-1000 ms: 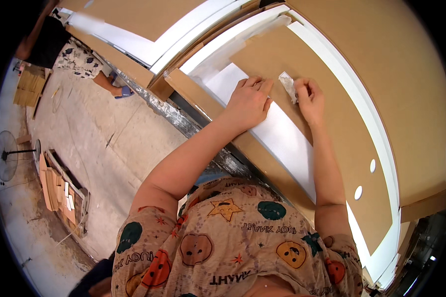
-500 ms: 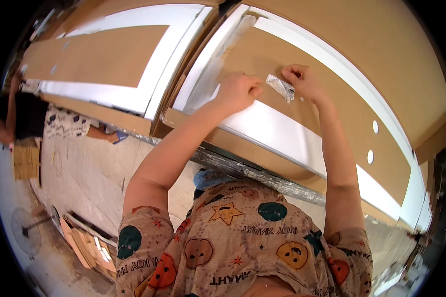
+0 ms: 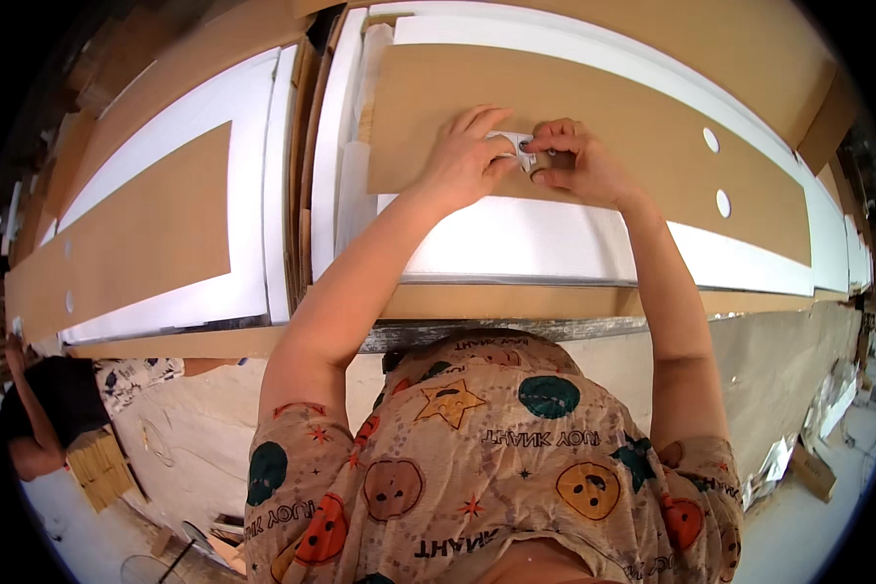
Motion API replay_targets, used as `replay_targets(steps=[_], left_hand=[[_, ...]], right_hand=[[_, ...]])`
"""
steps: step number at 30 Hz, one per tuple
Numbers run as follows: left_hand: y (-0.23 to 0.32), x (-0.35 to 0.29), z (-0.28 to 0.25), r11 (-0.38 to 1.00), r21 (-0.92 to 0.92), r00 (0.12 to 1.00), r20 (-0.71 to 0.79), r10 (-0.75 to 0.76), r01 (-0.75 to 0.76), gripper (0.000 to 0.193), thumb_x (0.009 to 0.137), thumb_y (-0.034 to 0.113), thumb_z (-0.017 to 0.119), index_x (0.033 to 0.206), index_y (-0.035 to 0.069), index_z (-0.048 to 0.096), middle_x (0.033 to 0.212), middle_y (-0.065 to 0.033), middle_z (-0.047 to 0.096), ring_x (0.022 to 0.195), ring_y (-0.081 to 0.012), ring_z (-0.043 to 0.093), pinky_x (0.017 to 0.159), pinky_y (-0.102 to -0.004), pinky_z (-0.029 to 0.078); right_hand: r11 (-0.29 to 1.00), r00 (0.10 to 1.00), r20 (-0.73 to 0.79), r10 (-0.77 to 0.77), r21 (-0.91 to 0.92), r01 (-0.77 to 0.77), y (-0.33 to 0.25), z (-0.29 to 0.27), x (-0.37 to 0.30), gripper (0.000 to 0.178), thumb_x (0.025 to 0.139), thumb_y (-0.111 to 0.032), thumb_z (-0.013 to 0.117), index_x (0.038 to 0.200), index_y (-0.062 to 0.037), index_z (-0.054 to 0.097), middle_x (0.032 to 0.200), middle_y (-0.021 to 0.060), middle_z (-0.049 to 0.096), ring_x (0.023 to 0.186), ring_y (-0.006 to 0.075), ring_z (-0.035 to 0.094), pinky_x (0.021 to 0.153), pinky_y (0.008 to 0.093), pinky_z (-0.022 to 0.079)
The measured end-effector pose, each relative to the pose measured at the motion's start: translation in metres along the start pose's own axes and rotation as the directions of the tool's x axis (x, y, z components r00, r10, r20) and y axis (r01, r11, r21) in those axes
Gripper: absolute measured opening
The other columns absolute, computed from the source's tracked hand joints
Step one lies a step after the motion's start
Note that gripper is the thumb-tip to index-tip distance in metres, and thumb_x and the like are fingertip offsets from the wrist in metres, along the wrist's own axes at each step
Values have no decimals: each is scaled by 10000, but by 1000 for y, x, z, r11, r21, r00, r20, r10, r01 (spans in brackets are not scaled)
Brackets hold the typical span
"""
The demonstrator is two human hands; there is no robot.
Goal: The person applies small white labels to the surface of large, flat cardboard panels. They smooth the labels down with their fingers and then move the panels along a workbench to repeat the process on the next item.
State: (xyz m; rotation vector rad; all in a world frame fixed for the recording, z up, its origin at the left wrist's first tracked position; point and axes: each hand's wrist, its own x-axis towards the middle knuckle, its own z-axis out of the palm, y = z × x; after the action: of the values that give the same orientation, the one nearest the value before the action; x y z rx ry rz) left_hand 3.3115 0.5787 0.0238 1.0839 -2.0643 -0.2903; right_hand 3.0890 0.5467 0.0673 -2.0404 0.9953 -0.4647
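Observation:
A small clear plastic bag (image 3: 522,142) with little dark pieces inside lies between my two hands, over a brown cardboard sheet (image 3: 642,136). My left hand (image 3: 465,158) grips the bag's left side with thumb and forefinger, its other fingers stretched out above. From the right, my right hand (image 3: 582,167) has curled fingers at the bag's other end, the fingertips touching it. Its thumb sits lower, near the bag's bottom edge. Fingers partly cover the bag. Under the sheet shows white foam (image 3: 516,238), set in an open carton.
Two round holes (image 3: 722,203) pierce the sheet on the right. To the left stands a second carton with a cardboard sheet (image 3: 156,214) over white foam. Far left, a person in a dark top (image 3: 63,399) is at that carton. A fan (image 3: 180,560) is at lower left.
Both hands, apart from the bag before, have come together on it. The bag has shifted a little left and up in the picture. The view has turned, levelling the carton.

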Motion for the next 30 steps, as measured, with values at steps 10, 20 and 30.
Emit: replay_targets(steps=[10,20,30], left_hand=[[-7,11,-12,1000,-14,987,163,-1,3,124,800,183,697,882,91,702,1070,-36,639,1046,-239,545,876,-372,442],[-23,36,-7,993,-98,953,287,93,-68,182,814,211,654,945,88,685,1000,-83,655,991,-301,572,875,-408,455],[-5,9,-22,978,-207,981,191,46,-5,101,783,45,676,859,-13,642,1027,-109,646,996,-295,548,837,-382,466]], right_hand=[[992,995,-76,-72,-111,63,-10,12,4,251,702,-61,762,937,-29,680,991,61,569,891,203,558,768,318,489],[586,974,224,-22,-787,194,-46,9,21,151,827,-197,585,904,-181,713,808,81,663,774,290,642,647,402,528],[377,879,275,-390,-823,425,-28,39,19,129,694,-151,636,622,-46,618,622,84,624,619,273,627,580,397,518]])
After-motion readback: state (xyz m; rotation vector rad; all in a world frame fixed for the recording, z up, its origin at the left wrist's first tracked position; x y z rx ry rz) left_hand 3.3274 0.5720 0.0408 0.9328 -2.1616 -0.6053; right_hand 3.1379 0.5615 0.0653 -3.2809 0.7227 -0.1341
